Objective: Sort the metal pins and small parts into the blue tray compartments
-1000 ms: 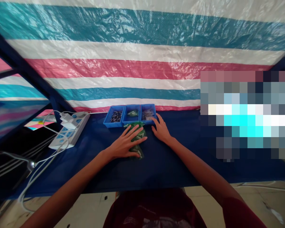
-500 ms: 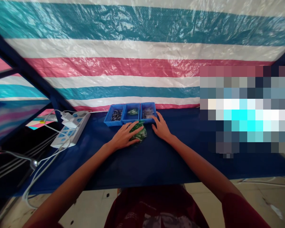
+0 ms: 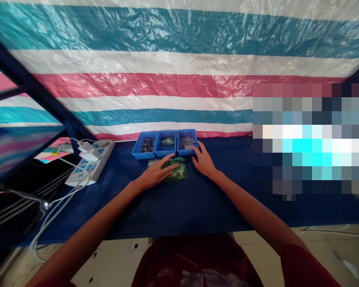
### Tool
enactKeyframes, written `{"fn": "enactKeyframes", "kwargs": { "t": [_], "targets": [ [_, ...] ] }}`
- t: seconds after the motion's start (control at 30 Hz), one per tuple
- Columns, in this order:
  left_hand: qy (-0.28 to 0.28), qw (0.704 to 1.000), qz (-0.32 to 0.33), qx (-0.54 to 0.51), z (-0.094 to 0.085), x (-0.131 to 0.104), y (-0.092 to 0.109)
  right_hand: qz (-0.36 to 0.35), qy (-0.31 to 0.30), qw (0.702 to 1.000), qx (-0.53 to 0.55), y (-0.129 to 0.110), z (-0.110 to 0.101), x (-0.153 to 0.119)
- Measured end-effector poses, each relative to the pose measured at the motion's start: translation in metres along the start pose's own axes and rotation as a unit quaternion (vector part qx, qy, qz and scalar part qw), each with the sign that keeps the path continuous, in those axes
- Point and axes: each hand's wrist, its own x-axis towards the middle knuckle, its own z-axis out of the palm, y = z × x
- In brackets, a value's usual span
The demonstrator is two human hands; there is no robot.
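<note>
My left hand point(image 3: 158, 172) lies with spread fingers over a green, shiny plastic packet point(image 3: 179, 170), which rests flat on the dark blue table. Just right of the packet, my right hand point(image 3: 204, 160) has its fingers apart, its fingertips by the front right corner of the right blue tray point(image 3: 186, 152). Beside that tray stand a middle blue tray point(image 3: 165, 153) with a small green packet point(image 3: 167, 141) in it, and a left blue tray point(image 3: 143, 155) holding small dark, thin pieces. Clear small items in the right tray are too small to tell.
A white power strip point(image 3: 91, 163) with a plug and cables lies on the left of the table point(image 3: 197, 211). Striped plastic sheeting point(image 3: 167, 85) hangs behind, with dark metal posts at the sides. The right side is pixelated.
The green packet under my left hand has flattened and spread out toward both sides. My left hand is slightly lower, and my right hand has hardly moved.
</note>
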Motion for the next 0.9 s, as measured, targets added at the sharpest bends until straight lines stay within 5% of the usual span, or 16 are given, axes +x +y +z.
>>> {"fn": "enactKeyframes", "kwargs": {
  "t": [0.2,0.4,0.53,0.6,0.77,0.9],
  "targets": [
    [-0.027,0.998,0.003,0.059,-0.001,0.0,-0.003,-0.002,0.006,1.0,0.003,0.001,0.001,0.0],
    [0.1,0.99,-0.058,0.076,-0.011,0.008,-0.002,-0.004,-0.002,1.0,-0.006,0.002,0.001,0.0],
    [0.155,0.97,-0.168,0.08,-0.029,0.043,-0.015,-0.005,0.001,1.0,0.005,0.003,0.002,0.0],
    [0.096,0.973,-0.194,0.084,-0.034,0.065,-0.032,-0.002,0.001,1.0,0.007,0.003,0.001,0.0],
    [-0.172,0.956,-0.221,0.083,-0.03,0.11,-0.075,0.0,0.002,1.0,0.006,0.002,0.0,0.0],
    [-0.22,0.946,-0.211,0.111,-0.031,0.126,-0.083,-0.003,-0.003,1.0,0.001,0.003,0.001,0.0]
  ]
}}
